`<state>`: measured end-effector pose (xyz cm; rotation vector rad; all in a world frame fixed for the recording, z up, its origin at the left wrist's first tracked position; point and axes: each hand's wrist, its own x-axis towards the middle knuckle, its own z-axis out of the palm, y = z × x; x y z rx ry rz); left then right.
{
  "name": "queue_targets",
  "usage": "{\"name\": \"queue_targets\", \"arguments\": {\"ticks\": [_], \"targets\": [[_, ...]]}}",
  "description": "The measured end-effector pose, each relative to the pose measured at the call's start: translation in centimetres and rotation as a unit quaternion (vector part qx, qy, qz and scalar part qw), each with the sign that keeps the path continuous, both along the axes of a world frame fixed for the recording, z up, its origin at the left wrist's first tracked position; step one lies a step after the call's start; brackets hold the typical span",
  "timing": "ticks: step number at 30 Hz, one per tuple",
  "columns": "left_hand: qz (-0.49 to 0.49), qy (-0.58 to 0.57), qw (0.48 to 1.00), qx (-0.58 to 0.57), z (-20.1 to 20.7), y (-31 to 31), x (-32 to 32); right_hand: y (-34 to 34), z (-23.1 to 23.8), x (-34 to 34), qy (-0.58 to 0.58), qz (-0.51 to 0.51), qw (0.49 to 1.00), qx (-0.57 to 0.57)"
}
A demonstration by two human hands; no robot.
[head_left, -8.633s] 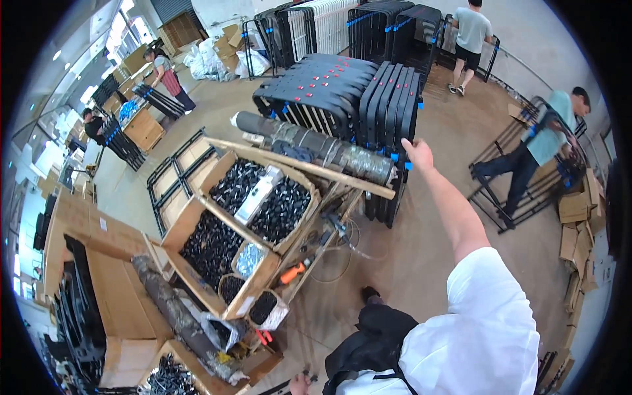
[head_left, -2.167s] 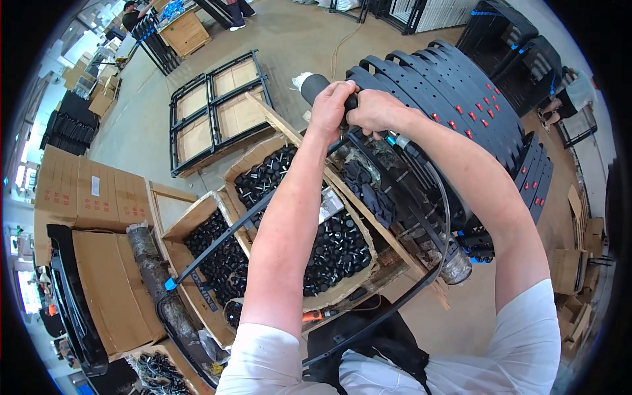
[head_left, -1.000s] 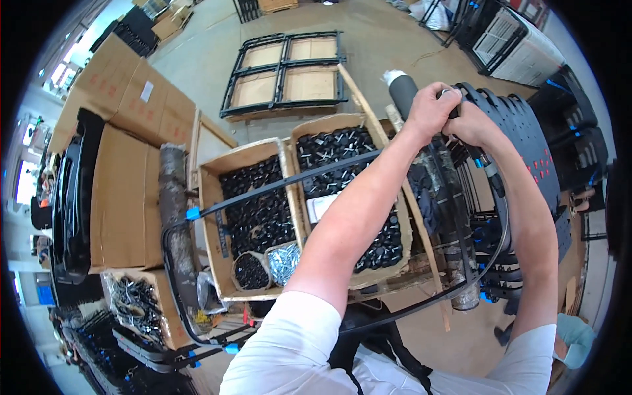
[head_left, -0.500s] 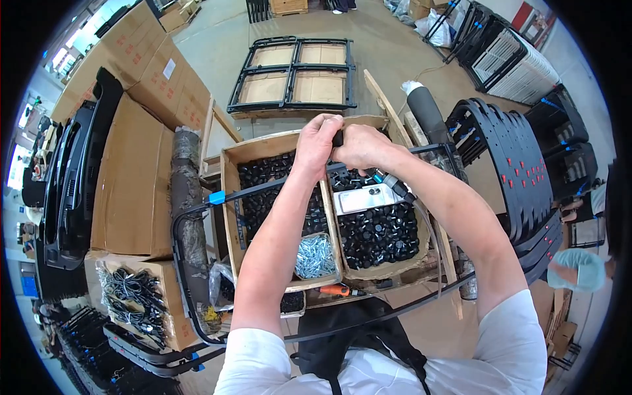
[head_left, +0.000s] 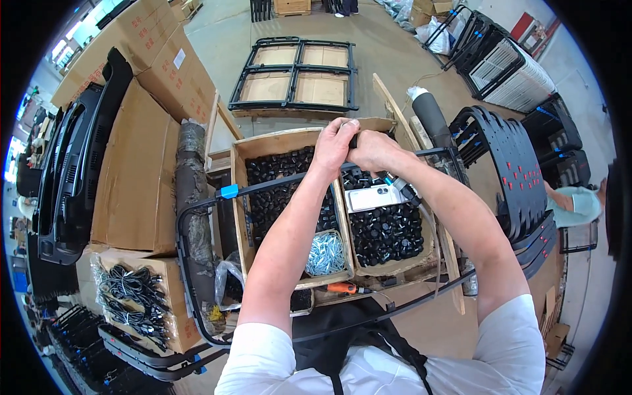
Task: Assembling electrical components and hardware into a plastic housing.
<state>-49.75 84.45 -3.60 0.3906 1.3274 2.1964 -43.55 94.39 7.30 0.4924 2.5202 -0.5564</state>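
Left hand point(head_left: 331, 148) and right hand point(head_left: 375, 153) have shifted along the frame's point(head_left: 270, 184) far bar, from its 1 o'clock corner to 12 o'clock over the bins point(head_left: 280, 139); work seems to have passed to mid-bar. The right is clamped on an apparent air tool point(head_left: 354, 141); the left meets it, but I cannot tell its grip.
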Motion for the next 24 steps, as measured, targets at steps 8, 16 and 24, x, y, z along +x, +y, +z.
{"name": "queue_targets", "arguments": {"ticks": [8,16,24], "targets": [[-0.012,-0.012,0.999,-0.029,-0.4,-0.5,0.0,0.2,-1.5,-0.2,-0.005,-0.015,0.998,-0.053],[-0.042,-0.01,0.999,0.001,-0.3,-0.6,-0.4,1.5,-3.7,-1.4,0.021,-0.041,0.993,-0.108],[-0.045,0.005,0.999,-0.017,1.4,-1.0,-0.2,1.0,-2.7,-1.1,0.054,-0.074,0.983,-0.158]]}}
